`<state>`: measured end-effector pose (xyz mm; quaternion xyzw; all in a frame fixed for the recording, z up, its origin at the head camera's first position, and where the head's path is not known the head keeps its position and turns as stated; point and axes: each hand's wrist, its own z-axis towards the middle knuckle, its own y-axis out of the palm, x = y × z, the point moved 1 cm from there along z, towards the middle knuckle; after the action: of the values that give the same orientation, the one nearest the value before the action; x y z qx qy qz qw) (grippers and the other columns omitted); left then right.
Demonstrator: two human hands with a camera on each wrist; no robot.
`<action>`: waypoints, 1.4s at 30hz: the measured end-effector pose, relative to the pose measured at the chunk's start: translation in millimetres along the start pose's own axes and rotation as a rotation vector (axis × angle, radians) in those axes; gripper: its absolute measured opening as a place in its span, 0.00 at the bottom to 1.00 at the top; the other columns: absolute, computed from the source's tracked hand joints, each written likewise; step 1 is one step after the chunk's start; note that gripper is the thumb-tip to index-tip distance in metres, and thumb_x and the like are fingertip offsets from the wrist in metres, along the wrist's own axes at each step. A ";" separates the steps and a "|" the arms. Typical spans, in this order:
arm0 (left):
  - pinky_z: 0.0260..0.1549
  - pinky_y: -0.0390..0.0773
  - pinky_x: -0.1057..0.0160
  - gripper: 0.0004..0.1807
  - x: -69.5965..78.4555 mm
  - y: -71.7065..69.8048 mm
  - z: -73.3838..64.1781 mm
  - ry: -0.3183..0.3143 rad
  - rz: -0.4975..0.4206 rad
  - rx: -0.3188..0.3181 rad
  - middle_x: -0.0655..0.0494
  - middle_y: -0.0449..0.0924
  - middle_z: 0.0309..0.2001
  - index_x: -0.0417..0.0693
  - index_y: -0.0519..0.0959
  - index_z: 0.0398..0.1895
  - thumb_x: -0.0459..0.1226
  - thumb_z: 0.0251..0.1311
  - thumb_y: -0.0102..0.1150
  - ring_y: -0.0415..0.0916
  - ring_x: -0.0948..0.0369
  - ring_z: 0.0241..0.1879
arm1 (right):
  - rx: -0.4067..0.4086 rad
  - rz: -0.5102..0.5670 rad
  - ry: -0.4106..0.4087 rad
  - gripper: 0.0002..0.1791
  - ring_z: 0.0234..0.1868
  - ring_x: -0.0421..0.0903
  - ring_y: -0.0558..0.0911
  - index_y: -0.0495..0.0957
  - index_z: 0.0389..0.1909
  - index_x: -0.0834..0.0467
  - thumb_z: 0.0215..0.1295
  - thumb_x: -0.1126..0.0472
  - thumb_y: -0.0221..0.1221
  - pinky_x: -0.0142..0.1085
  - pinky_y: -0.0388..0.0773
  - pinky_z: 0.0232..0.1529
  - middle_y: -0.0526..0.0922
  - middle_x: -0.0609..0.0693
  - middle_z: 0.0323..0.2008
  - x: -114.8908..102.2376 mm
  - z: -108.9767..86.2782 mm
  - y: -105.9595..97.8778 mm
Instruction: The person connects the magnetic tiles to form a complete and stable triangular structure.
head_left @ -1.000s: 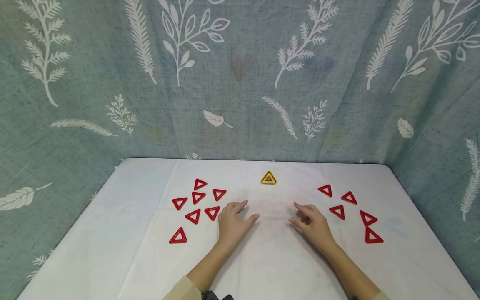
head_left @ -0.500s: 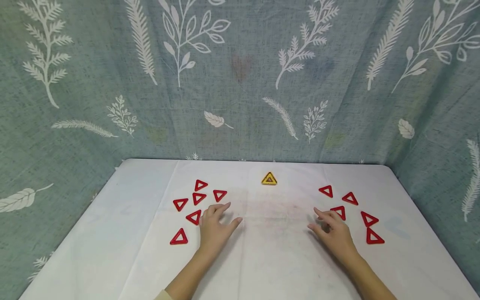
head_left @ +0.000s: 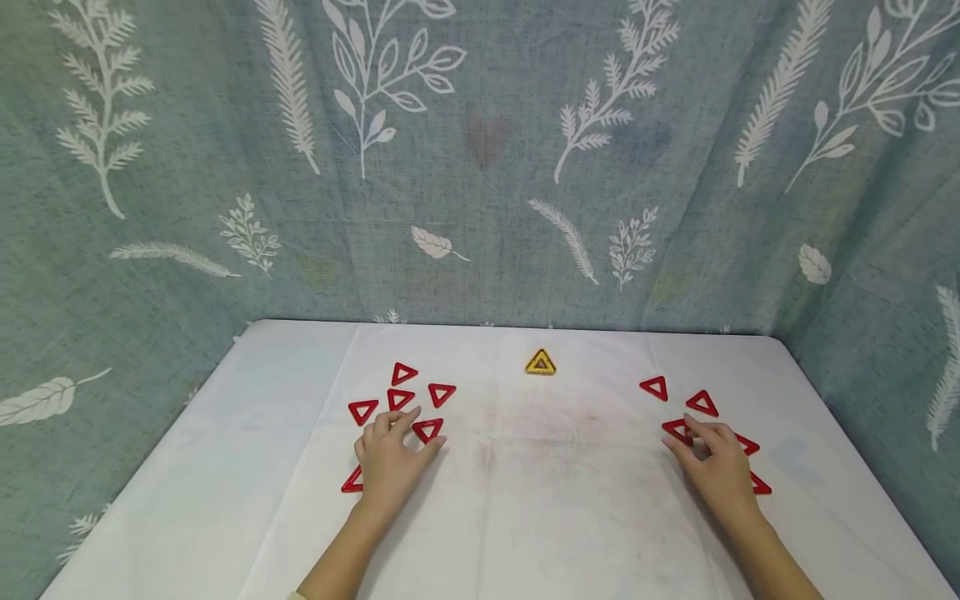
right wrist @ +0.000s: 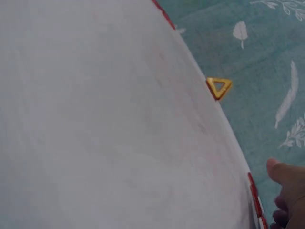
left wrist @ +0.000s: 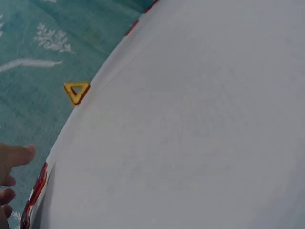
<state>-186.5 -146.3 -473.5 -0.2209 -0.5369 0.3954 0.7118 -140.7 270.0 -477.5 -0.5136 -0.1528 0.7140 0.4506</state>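
Observation:
Red hollow triangle pieces lie flat in two groups. My left hand is over the left group with thumb and forefinger spread. One red triangle piece shows between those fingertips; another lies partly hidden under the hand. At the right group, my right hand has its thumb and forefinger on either side of a red triangle piece; whether they touch it is hard to see. In both wrist views a yellow triangle piece stands upright on its base. Only part of the right hand shows in its wrist view.
The table has a white cover. Behind it hangs a green curtain with white leaf prints. More red triangle pieces surround the left hand, and others lie around the right hand.
Both hands have moved outward from the table's middle, the left hand leftward and the right hand rightward, to the red triangle pieces. The pieces stay where they were.

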 end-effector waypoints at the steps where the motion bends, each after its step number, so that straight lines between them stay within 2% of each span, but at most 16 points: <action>1: 0.51 0.55 0.43 0.31 -1.4 -0.3 1.0 0.002 0.005 -0.005 0.45 0.71 0.49 0.46 0.79 0.54 0.47 0.44 0.72 0.67 0.47 0.49 | -0.013 -0.010 0.017 0.29 0.33 0.47 0.72 0.77 0.53 0.67 0.49 0.61 0.71 0.22 0.68 0.29 0.76 0.58 0.37 1.3 1.5 -0.9; 4: 0.51 0.54 0.43 0.30 -6.5 -0.1 3.8 -0.003 0.014 -0.019 0.44 0.72 0.48 0.45 0.80 0.52 0.47 0.44 0.72 0.66 0.47 0.49 | -0.064 -0.053 0.070 0.32 0.34 0.51 0.73 0.73 0.55 0.71 0.52 0.58 0.69 0.29 0.72 0.27 0.75 0.62 0.39 3.8 4.5 -2.2; 8: 0.51 0.53 0.42 0.29 -11.6 0.7 6.5 -0.012 0.035 -0.044 0.44 0.73 0.47 0.43 0.80 0.52 0.47 0.45 0.72 0.66 0.46 0.50 | -0.113 -0.094 0.132 0.34 0.36 0.55 0.74 0.70 0.57 0.73 0.55 0.56 0.67 0.43 0.78 0.33 0.73 0.67 0.42 4.6 4.9 -0.7; 11: 0.51 0.53 0.42 0.29 -13.8 1.3 7.9 -0.018 0.043 -0.062 0.44 0.73 0.46 0.41 0.80 0.51 0.46 0.46 0.71 0.66 0.46 0.49 | -0.114 -0.114 0.132 0.32 0.39 0.59 0.74 0.71 0.56 0.74 0.56 0.57 0.66 0.52 0.77 0.39 0.73 0.68 0.42 4.1 5.7 1.5; 14: 0.52 0.52 0.43 0.28 -15.4 1.4 8.3 -0.030 0.035 -0.072 0.44 0.73 0.46 0.41 0.80 0.51 0.45 0.47 0.71 0.65 0.46 0.50 | -0.102 -0.121 0.113 0.29 0.41 0.61 0.74 0.72 0.54 0.74 0.58 0.58 0.65 0.54 0.76 0.41 0.73 0.69 0.42 2.2 6.9 2.7; 18: 0.53 0.51 0.42 0.28 -14.1 0.6 8.2 -0.024 0.042 -0.084 0.44 0.73 0.46 0.42 0.81 0.50 0.46 0.46 0.72 0.64 0.46 0.51 | -0.092 -0.114 0.112 0.26 0.42 0.62 0.74 0.74 0.53 0.73 0.58 0.60 0.64 0.54 0.75 0.41 0.73 0.69 0.42 0.7 7.3 3.1; 23: 0.54 0.51 0.42 0.29 -7.6 -0.8 6.9 -0.020 0.069 -0.137 0.45 0.73 0.46 0.45 0.82 0.50 0.49 0.44 0.73 0.63 0.47 0.50 | -0.135 -0.088 0.140 0.26 0.44 0.60 0.74 0.75 0.54 0.70 0.59 0.58 0.64 0.53 0.75 0.43 0.74 0.67 0.44 1.6 6.4 4.1; 27: 0.53 0.51 0.43 0.29 -1.8 -0.1 5.0 -0.016 0.073 -0.164 0.47 0.74 0.45 0.46 0.83 0.49 0.50 0.43 0.73 0.65 0.48 0.47 | -0.163 -0.069 0.131 0.25 0.44 0.59 0.74 0.76 0.53 0.68 0.59 0.57 0.65 0.51 0.75 0.43 0.75 0.65 0.44 1.7 5.6 4.5; 30: 0.51 0.54 0.44 0.28 1.6 1.3 2.8 0.012 0.084 -0.167 0.49 0.77 0.43 0.48 0.83 0.47 0.51 0.42 0.73 0.68 0.49 0.47 | -0.164 -0.052 0.110 0.24 0.42 0.56 0.75 0.78 0.51 0.68 0.57 0.57 0.66 0.46 0.76 0.39 0.76 0.63 0.43 0.8 5.4 3.9; 35: 0.47 0.59 0.48 0.26 4.4 3.2 -1.0 0.055 0.062 -0.199 0.57 0.80 0.36 0.50 0.84 0.44 0.52 0.40 0.73 0.74 0.56 0.42 | -0.179 -0.038 0.083 0.24 0.38 0.52 0.75 0.80 0.49 0.67 0.55 0.57 0.67 0.36 0.74 0.32 0.77 0.61 0.41 0.3 4.3 4.1; 39: 0.45 0.61 0.49 0.22 6.7 3.0 -2.0 0.099 0.033 -0.213 0.60 0.78 0.32 0.51 0.84 0.38 0.50 0.38 0.75 0.73 0.59 0.38 | -0.189 -0.025 0.074 0.24 0.36 0.50 0.74 0.80 0.49 0.67 0.55 0.57 0.68 0.33 0.73 0.30 0.77 0.60 0.39 -0.8 2.3 4.0; 42: 0.46 0.64 0.50 0.19 7.7 3.9 -2.8 0.124 0.024 -0.220 0.59 0.78 0.34 0.52 0.84 0.36 0.47 0.39 0.75 0.72 0.58 0.39 | -0.183 -0.025 0.062 0.23 0.34 0.49 0.73 0.80 0.48 0.67 0.54 0.56 0.68 0.31 0.72 0.28 0.77 0.59 0.38 -1.6 0.4 4.8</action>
<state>-184.3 -137.5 -472.7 -0.3282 -0.5290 0.3283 0.7104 -143.3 266.2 -479.7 -0.5725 -0.2096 0.6752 0.4152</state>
